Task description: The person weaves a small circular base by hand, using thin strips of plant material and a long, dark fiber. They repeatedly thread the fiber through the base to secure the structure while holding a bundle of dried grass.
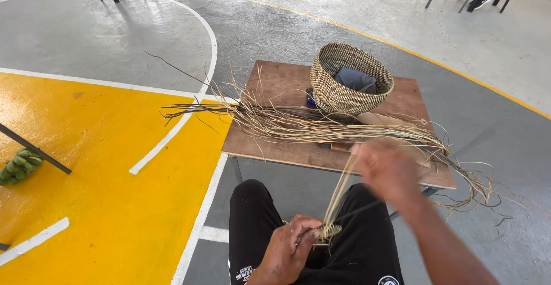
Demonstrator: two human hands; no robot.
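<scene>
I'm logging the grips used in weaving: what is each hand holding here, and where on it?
Left hand pinches the small woven coil at its edge; right hand, blurred, grips the straw strands at their upper end.

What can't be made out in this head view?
- Right hand: motion-blurred, grip on the straw strands unclear.
- Woven start: mostly covered by the left hand.
- Grey cloth: basket wall hides what lies beneath.
- Green bundle: cut by the left edge.
</scene>
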